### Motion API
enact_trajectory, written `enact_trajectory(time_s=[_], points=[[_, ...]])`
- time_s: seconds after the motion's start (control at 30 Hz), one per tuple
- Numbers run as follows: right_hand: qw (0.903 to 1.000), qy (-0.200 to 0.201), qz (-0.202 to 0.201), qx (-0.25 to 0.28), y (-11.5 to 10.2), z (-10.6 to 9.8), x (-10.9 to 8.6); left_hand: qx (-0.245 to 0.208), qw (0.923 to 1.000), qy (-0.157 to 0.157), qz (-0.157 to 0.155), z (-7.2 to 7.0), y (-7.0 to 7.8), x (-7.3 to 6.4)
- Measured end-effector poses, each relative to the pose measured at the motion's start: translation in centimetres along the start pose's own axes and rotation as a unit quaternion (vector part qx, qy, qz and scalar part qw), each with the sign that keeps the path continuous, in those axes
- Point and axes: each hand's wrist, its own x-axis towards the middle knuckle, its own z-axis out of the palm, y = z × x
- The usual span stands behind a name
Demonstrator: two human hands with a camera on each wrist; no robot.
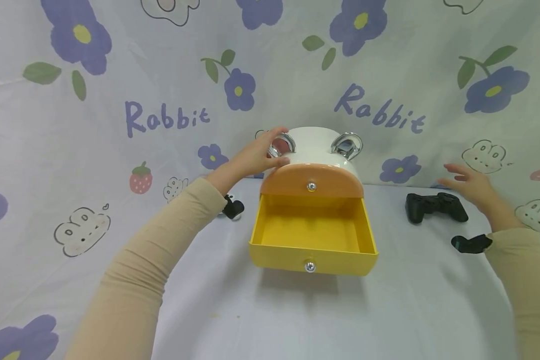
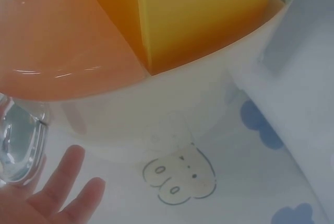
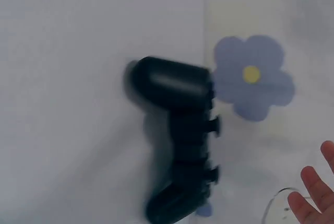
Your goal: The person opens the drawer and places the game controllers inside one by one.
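Note:
A white storage box [image 1: 314, 142] with a rounded top stands at the middle of the table, two chrome loops like ears on it. Its orange upper drawer [image 1: 288, 186] is closed; the yellow lower drawer [image 1: 279, 256] is pulled out, its bare floor showing. My left hand [image 1: 255, 156] rests at the left chrome ear [image 1: 290, 141], thumb by the box's front edge. Extended fingers of that hand [image 2: 58, 195] show beside the ear in the left wrist view. Over the black game controller [image 1: 437, 206], my right hand [image 1: 474, 187] hovers with fingers spread, holding nothing.
A round silver knob [image 1: 310, 267] sticks out from the yellow drawer's front. Behind the table hangs a cloth [image 1: 279, 65] printed with flowers, rabbits and lettering. Left of the box, a small black-and-white item [image 1: 233, 208] shows beside my left sleeve.

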Motion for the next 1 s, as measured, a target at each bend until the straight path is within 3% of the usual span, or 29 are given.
enact_trajectory(time_s=[0.23,0.43,0.8,1.0], points=[[0.9998,0.014,0.004,-0.011,3.9,1.9,0.4,-0.005,1.0000,-0.002,0.003,0.0,0.0,0.0],[0.9989,0.009,0.029,-0.036,6.1,3.4,0.0,-0.001,1.0000,-0.002,-0.006,0.1,0.1,0.0],[0.9955,-0.031,0.089,0.004,8.0,4.3,-0.6,-0.003,1.0000,0.000,-0.001,0.3,0.1,0.1],[0.9942,-0.042,0.098,0.016,8.1,4.8,-0.6,-0.003,1.0000,0.000,0.002,0.1,0.2,0.0]])
